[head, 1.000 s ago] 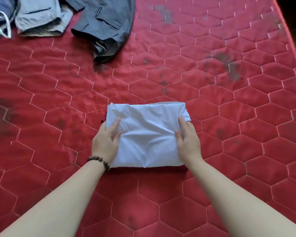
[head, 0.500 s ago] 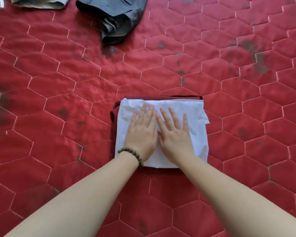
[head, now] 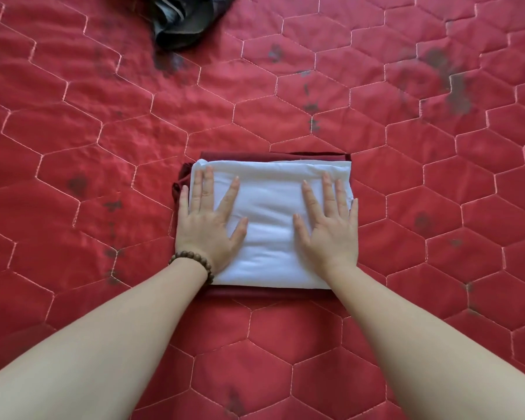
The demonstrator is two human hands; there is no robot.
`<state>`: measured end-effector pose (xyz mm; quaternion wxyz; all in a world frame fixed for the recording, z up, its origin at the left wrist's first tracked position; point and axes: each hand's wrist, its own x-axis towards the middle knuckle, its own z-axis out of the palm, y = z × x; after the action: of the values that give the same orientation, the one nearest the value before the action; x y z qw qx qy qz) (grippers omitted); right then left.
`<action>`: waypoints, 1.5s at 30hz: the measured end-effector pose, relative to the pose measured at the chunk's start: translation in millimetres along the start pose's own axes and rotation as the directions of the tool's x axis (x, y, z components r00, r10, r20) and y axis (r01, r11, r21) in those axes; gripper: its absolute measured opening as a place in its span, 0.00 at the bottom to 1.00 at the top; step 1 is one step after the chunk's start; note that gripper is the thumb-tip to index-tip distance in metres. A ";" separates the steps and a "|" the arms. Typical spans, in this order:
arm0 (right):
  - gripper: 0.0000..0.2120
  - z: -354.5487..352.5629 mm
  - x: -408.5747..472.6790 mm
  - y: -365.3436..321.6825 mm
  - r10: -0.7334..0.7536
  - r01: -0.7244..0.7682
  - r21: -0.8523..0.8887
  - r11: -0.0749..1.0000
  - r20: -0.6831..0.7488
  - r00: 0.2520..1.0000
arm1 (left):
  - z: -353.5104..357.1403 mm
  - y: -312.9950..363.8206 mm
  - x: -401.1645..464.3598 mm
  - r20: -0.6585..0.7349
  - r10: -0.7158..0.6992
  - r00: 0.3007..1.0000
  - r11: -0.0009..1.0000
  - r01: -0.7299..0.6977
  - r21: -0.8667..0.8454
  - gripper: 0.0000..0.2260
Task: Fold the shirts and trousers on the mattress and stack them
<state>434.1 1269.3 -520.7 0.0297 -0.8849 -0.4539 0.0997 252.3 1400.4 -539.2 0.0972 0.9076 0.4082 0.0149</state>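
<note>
White shirt [head: 270,225] atop maroon garment [head: 273,155]; both grips flat, released; blurred dark garment, possibly trousers [head: 182,19], far off.

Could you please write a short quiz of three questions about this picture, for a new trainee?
1. True or false: the white garment lies directly on the bare mattress.
2. Which wrist has the bead bracelet? A) left B) right C) both
3. Fill in: the dark grey garment waits, unfolded, at the ____ edge of the view.

Key
1. False: it lies on a folded dark red garment, whose edges show around it.
2. A. The left hand and the right hand both press flat on the white garment, fingers spread.
3. top
</note>
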 end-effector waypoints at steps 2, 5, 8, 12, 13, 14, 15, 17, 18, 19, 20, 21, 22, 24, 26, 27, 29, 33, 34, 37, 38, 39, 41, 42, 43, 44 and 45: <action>0.29 2.5 1.1 1.1 0.010 -0.010 0.019 1.000 -0.013 1.000 | 1.2 -0.6 0.4 -0.007 0.003 1.000 1.000 -0.003 -0.005 0.31; 0.27 3.9 -0.3 0.6 0.025 -0.025 -0.002 1.000 0.005 1.000 | -2.0 1.7 -0.6 0.013 -0.008 1.000 1.000 0.008 -0.016 0.31; 0.27 -3.3 -4.0 -0.4 0.051 -0.050 -0.024 0.998 0.072 0.996 | -11.4 4.6 -3.7 0.091 -0.058 0.994 0.998 0.058 0.002 0.30; 0.28 -20.2 -44.2 3.2 0.101 -0.104 0.007 0.995 0.164 0.981 | -29.4 8.5 -40.0 0.216 -0.109 0.970 0.992 0.093 0.083 0.32; 0.28 -28.1 -59.4 4.2 0.113 -0.118 0.018 0.993 0.179 0.977 | -38.3 11.2 -54.3 0.247 -0.122 0.961 0.990 0.101 0.096 0.32; 0.28 -38.2 -73.8 5.4 0.122 -0.128 0.019 0.992 0.190 0.974 | -50.4 14.5 -68.3 0.269 -0.129 0.954 0.990 0.108 0.091 0.31; 0.28 -49.5 -87.4 7.3 0.126 -0.131 0.017 0.991 0.194 0.973 | -64.2 18.0 -80.7 0.279 -0.127 0.952 0.991 0.113 0.066 0.31; 0.27 -77.0 -112.8 9.5 0.144 -0.150 0.019 0.989 0.186 0.972 | -97.6 28.1 -100.5 0.297 -0.107 0.949 0.994 0.106 0.017 0.30; 0.27 -93.2 -125.3 9.9 0.162 -0.171 0.035 0.985 0.175 0.971 | -115.5 35.1 -108.2 0.299 -0.095 0.949 0.995 0.097 0.008 0.30; 0.27 -108.8 -137.8 10.7 0.181 -0.193 0.062 0.979 0.155 0.971 | -133.0 42.2 -114.9 0.286 -0.080 0.955 0.997 0.083 -0.001 0.30; 0.27 -124.9 -149.7 11.6 0.203 -0.216 0.095 0.972 0.130 0.970 | -150.7 49.9 -119.7 0.266 -0.059 0.962 0.998 0.065 -0.013 0.30; 0.27 -141.4 -161.7 12.6 0.233 -0.246 0.125 0.961 0.109 0.966 | -168.3 57.7 -124.1 0.251 -0.037 0.967 0.999 0.043 -0.022 0.30; 0.26 -157.7 -174.3 13.8 0.269 -0.281 0.152 0.947 0.095 0.958 | -185.1 65.0 -128.8 0.244 -0.019 0.970 0.999 0.027 -0.028 0.30; 0.25 -190.1 -203.4 17.1 0.344 -0.354 0.194 0.915 0.087 0.935 | -217.8 79.2 -138.2 0.242 0.018 0.970 0.999 -0.010 -0.035 0.30; 0.25 -219.7 -236.0 22.9 0.407 -0.419 0.221 0.881 0.101 0.908 | -245.6 95.2 -150.0 0.249 0.054 0.967 0.998 -0.049 -0.026 0.29; 0.25 -233.0 -252.7 27.4 0.434 -0.447 0.230 0.864 0.110 0.894 | -256.3 104.5 -156.3 0.253 0.073 0.965 0.997 -0.070 -0.023 0.29; 0.25 -254.8 -286.8 38.2 0.483 -0.494 0.249 0.833 0.108 0.869 | -271.2 124.6 -168.9 0.273 0.117 0.955 0.993 -0.113 -0.032 0.29; 0.25 -297.0 -353.5 78.7 0.607 -0.594 0.294 0.749 0.056 0.793 | -287.4 197.8 -183.6 0.317 0.245 0.916 0.969 -0.222 -0.109 0.30; 0.25 -306.5 -371.5 91.5 0.639 -0.622 0.295 0.726 0.048 0.768 | -290.6 221.5 -188.1 0.324 0.287 0.901 0.957 -0.257 -0.134 0.30; 0.25 -329.5 -421.9 134.3 0.729 -0.694 0.318 0.646 0.011 0.684 | -299.5 291.7 -203.7 0.316 0.399 0.860 0.915 -0.351 -0.200 0.30; 0.25 -335.4 -438.1 150.0 0.758 -0.717 0.325 0.617 -0.003 0.652 | -301.0 314.9 -208.8 0.317 0.432 0.845 0.900 -0.377 -0.220 0.30; 0.25 -340.1 -453.9 166.6 0.786 -0.739 0.330 0.587 -0.014 0.618 | -301.5 338.1 -214.5 0.316 0.459 0.830 0.886 -0.402 -0.232 0.29; 0.25 -345.8 -482.3 202.6 0.835 -0.777 0.351 0.523 -0.029 0.549 | -299.3 384.6 -224.9 0.313 0.500 0.807 0.864 -0.443 -0.238 0.29; 0.25 -346.7 -495.6 222.2 0.855 -0.790 0.367 0.492 -0.032 0.517 | -296.0 408.1 -229.4 0.312 0.514 0.799 0.857 -0.460 -0.235 0.29; 0.25 -346.6 -509.1 243.1 0.870 -0.798 0.384 0.466 -0.034 0.492 | -291.2 432.4 -234.2 0.312 0.524 0.792 0.851 -0.474 -0.227 0.29; 0.25 -345.5 -522.2 265.8 0.880 -0.801 0.397 0.447 -0.035 0.474 | -285.2 457.4 -239.3 0.313 0.530 0.788 0.848 -0.485 -0.214 0.29; 0.25 -343.8 -535.1 291.1 0.885 -0.803 0.407 0.436 -0.034 0.463 | -277.6 484.1 -245.0 0.314 0.532 0.786 0.847 -0.492 -0.204 0.29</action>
<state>432.3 678.6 -146.0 0.1803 -0.9776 0.0854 0.0675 416.7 950.2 -162.8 0.2125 0.9643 0.1202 -0.1024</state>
